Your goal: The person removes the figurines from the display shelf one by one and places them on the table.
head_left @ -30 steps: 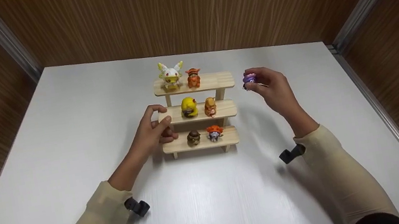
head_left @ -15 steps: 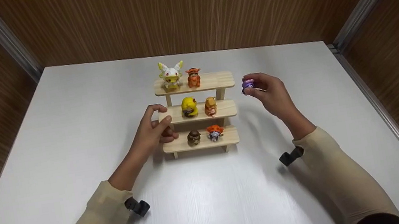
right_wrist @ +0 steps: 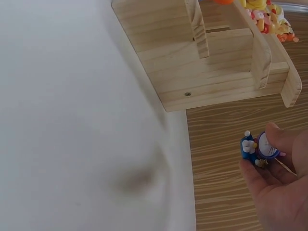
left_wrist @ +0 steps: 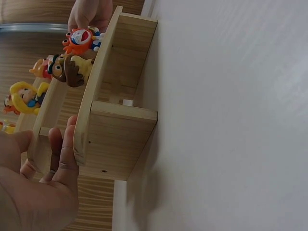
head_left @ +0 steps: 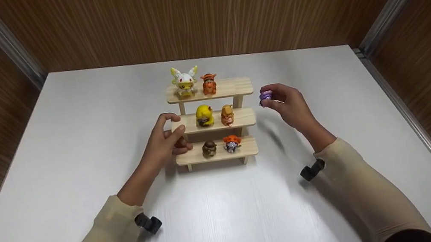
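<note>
We had the right hand [head_left: 288,105] grasping the purple-and-blue figurine [head_left: 265,96], pinched between thumb and fingertips. We had the left hand [head_left: 163,141] gripping the wooden stand [left_wrist: 115,144] at its left end: thumb and index at the middle board [head_left: 246,117], other fingers lower, by the end of the bottom board [head_left: 250,146]. Key relation: the stand lay to the left of the right hand, just off its fingertips, figurine in between and apart from every board. In the head view we saw it beside the right ends of the top board [head_left: 238,85] and middle board, roughly between the two; we couldn't tell its true height over the table [head_left: 231,222]. We read its long axis as near upright, head up, maybe a bit tilted. Boards' long axis ran left-right, from the left hand's grip toward the right hand. Right hand was clearly the nearer one to the boards' right ends; left hand had contact at the opposite side. We counted six other figurines between the hands, two per board. Nearest the right hand on each: the striped orange one [head_left: 209,84] up top, the orange-yellow one [head_left: 227,115] mid, the red-orange-topped one [head_left: 232,144] at the bottom.
</note>
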`<state>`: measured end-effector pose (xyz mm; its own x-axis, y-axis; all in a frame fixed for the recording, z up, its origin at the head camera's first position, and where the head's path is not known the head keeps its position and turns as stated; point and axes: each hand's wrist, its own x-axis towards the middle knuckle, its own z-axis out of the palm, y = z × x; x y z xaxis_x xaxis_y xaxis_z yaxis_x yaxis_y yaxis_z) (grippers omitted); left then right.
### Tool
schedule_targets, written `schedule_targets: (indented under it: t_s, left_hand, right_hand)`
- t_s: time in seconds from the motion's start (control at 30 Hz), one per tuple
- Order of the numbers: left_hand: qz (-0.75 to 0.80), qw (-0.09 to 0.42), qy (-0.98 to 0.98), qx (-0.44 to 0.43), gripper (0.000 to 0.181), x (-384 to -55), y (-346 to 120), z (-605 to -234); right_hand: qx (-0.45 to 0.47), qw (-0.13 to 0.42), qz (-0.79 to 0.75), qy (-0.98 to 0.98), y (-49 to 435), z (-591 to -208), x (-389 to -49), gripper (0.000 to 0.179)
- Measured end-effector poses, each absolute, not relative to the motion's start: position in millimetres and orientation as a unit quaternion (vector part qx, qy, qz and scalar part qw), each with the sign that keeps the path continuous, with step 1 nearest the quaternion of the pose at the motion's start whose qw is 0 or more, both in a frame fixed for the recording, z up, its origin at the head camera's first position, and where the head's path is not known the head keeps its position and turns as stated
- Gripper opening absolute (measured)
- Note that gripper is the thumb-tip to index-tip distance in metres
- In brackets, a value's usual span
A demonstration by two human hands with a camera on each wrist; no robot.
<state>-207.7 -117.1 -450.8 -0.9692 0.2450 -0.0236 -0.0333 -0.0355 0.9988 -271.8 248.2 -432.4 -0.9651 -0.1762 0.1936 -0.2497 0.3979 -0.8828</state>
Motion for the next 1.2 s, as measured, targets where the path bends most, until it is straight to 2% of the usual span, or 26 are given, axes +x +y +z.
schedule_targets:
  t_s: [1.2]
  left_hand:
    - [0.732,0.1,0.67,0.068,0.03,-207.6,-115.9,-449.1]
  right_hand:
    - [0.105,-0.021,0.529,-0.842,249.6,-465.5,-282.4,0.034]
